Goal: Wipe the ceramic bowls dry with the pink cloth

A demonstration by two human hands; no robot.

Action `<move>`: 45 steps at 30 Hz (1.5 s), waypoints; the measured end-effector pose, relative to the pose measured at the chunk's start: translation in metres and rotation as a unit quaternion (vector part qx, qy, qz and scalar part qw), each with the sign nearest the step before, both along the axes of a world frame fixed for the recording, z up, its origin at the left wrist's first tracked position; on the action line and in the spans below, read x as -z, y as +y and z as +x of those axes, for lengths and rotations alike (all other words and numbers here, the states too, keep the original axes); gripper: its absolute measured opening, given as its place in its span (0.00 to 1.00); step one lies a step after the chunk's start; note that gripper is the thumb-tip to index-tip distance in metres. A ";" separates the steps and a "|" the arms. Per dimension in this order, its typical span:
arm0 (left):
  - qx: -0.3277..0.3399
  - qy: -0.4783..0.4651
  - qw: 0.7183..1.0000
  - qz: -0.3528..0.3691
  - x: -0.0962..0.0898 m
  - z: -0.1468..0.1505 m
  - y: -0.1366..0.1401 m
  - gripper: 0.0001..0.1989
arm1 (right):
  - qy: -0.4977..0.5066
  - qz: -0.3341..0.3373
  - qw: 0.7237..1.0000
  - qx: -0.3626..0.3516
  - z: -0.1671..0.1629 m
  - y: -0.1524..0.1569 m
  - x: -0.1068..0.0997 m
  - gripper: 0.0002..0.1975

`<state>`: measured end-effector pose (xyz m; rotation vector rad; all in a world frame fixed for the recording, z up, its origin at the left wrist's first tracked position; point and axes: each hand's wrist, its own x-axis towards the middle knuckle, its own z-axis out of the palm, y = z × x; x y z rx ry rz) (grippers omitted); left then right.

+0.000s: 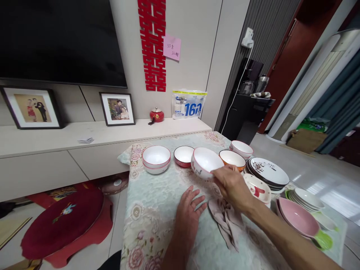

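Observation:
My right hand (232,183) grips the near right rim of a white bowl (207,161) with a pink edge and a floral pattern outside. The bowl is tilted and held above the flowered tablecloth (152,210). My left hand (191,206) is open over the cloth, fingers spread, holding nothing. Just right of it lies a crumpled greyish-pink cloth (226,225). Behind the held bowl are a red bowl (182,155) and an orange bowl (232,159). Two stacked white bowls (156,159) with pink rims stand at the left.
To the right are more bowls (242,147), a stack of dark-rimmed plates (270,170), a patterned dish (257,187), pink dishes (298,217) and pale green-edged dishes (309,198). A white cabinet (112,137) runs behind the table. A red stool (67,217) stands left.

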<state>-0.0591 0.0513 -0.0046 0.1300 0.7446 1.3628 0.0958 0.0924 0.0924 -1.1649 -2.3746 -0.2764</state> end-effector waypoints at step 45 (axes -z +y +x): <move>0.067 0.059 0.996 -0.023 0.017 0.010 0.008 0.21 | -0.207 -0.263 0.904 0.268 0.067 0.255 0.002 0.11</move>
